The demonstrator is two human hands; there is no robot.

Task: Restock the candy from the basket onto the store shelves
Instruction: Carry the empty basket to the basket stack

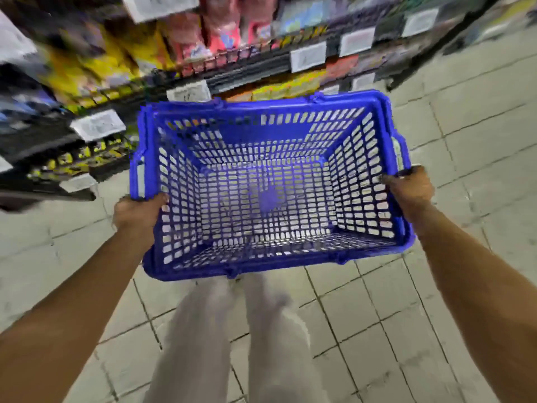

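A blue plastic mesh basket (261, 269) hangs in front of me above the tiled floor, and nothing lies inside it. My left hand (136, 212) grips its left rim near the front corner. My right hand (409, 189) grips the right rim by the side handle. Candy bags in yellow and pink (186, 42) fill the blurred store shelves (255, 68) at the upper left, just beyond the basket's far edge.
White price tags (308, 56) hang along the shelf edges. A lower shelf ledge (46, 193) juts out at the left. Grey floor tiles (465, 117) spread to the right and behind. My legs in light trousers (232, 344) show below the basket.
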